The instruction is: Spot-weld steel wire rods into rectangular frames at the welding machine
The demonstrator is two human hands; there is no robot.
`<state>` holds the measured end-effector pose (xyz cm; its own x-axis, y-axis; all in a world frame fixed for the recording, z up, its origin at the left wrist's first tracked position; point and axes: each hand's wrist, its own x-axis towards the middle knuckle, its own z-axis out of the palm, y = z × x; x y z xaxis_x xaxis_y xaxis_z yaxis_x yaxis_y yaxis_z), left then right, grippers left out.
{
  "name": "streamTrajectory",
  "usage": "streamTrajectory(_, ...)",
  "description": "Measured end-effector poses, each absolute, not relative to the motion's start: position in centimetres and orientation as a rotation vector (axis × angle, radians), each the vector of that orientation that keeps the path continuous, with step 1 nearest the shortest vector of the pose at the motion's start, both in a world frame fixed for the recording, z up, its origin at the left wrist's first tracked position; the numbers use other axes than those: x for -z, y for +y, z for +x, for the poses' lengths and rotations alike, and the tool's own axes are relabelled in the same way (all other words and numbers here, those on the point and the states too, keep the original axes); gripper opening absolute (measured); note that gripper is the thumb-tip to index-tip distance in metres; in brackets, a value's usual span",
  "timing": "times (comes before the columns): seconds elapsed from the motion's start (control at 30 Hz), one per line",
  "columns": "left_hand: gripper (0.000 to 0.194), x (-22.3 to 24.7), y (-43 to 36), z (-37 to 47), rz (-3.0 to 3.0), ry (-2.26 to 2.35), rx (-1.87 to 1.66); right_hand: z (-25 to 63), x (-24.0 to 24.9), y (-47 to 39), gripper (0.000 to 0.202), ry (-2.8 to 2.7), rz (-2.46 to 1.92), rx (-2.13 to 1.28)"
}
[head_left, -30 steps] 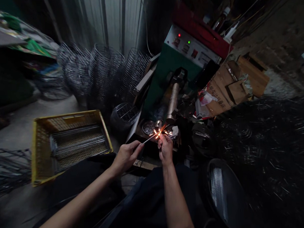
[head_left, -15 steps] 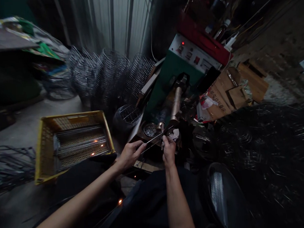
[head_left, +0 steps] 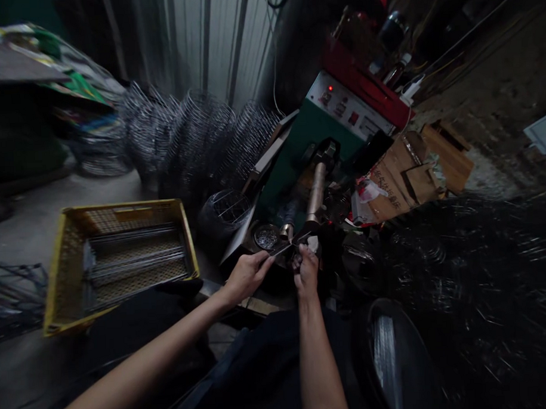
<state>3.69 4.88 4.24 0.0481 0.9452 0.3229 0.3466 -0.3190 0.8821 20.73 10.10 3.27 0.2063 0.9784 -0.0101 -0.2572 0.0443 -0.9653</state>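
Thin metal rods (head_left: 281,250) run from my left hand (head_left: 247,276) toward the lower end of a green machine (head_left: 312,124). My left hand is closed on them, thumb pressed on top. Close to the machine's metal tip (head_left: 286,230), my right hand (head_left: 306,268) is pinched shut; what lies between its fingers is too small and dark to make out. A pale cloth or paper (head_left: 312,244) shows just behind its fingers. To the left of the tip sits a round dish (head_left: 266,236) of small shiny pieces.
A yellow crate (head_left: 191,249) with metal rods stands on the floor at left. Coiled wire racks (head_left: 194,127) are stacked behind it. Cardboard boxes (head_left: 389,191) lie right of the machine. A dark round container (head_left: 372,350) holding rods is near my right forearm.
My left hand has moved slightly right, closer to my right hand. The orange sparks over the crate and near my lap are gone. The whole view has shifted a little.
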Motion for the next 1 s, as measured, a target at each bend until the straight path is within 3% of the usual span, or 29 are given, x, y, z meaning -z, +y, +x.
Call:
streamTrajectory(0.33,0.036,-4.3,4.9,3.7,1.638,1.271,-1.262,20.9,-3.0,10.7,0.042,-0.871,-1.099,-1.221)
streamTrajectory(0.57,0.039,-4.2,5.9,2.7,1.808,1.277,-1.238,22.6,-1.2,7.7,0.056,-0.971,-1.274,-1.204)
streamTrajectory(0.73,0.035,-3.7,5.2,2.7,2.232,1.295,-1.106,21.2,4.9,1.1,0.057,-1.613,-1.532,-1.268)
streamTrajectory(0.93,0.008,-5.0,2.6,-0.3,2.488,1.376,-0.741,17.5,8.4,-5.6,0.031,-2.195,-1.252,-1.449)
streamTrajectory(1.0,0.008,-5.4,1.3,-2.9,2.533,1.407,-0.666,17.0,8.4,-6.5,0.03,-2.359,-1.161,-1.422)
